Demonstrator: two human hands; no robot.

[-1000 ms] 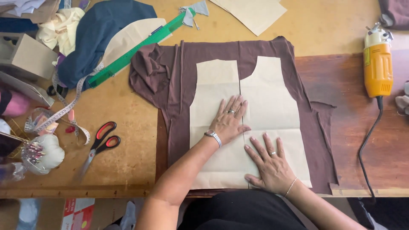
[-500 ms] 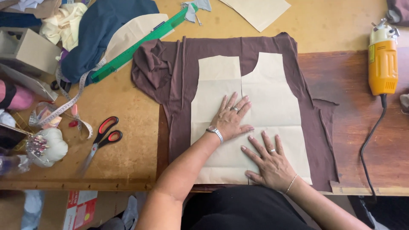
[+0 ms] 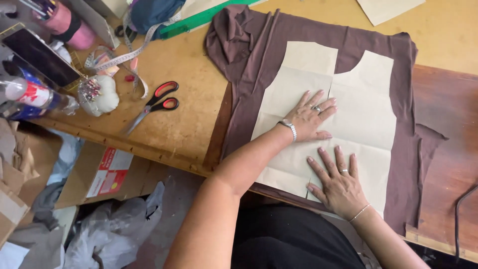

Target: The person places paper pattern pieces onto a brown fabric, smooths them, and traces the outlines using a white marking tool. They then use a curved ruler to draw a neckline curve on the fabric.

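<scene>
A beige paper pattern piece (image 3: 368, 94) lies flat on a brown piece of fabric (image 3: 259, 55) spread over the wooden table (image 3: 184, 124). My left hand (image 3: 311, 117), wearing a ring and a silver watch, presses flat on the middle of the pattern with fingers spread. My right hand (image 3: 336, 182), with a ring and a thin bracelet, lies flat on the pattern's lower part, near the table's front edge. Neither hand holds anything.
Red-handled scissors (image 3: 154, 102) lie left of the fabric. Further left are a white pincushion (image 3: 99, 94), a measuring tape (image 3: 124, 55), a plastic bottle (image 3: 30, 94), a dark phone (image 3: 40, 57) and a green ruler (image 3: 199, 20). A cardboard box (image 3: 107, 172) and plastic bags sit on the floor.
The view has swung left and tilted, so the table now looks slanted and the yellow power tool has left the frame. Both hands stay pressed flat on the pattern.
</scene>
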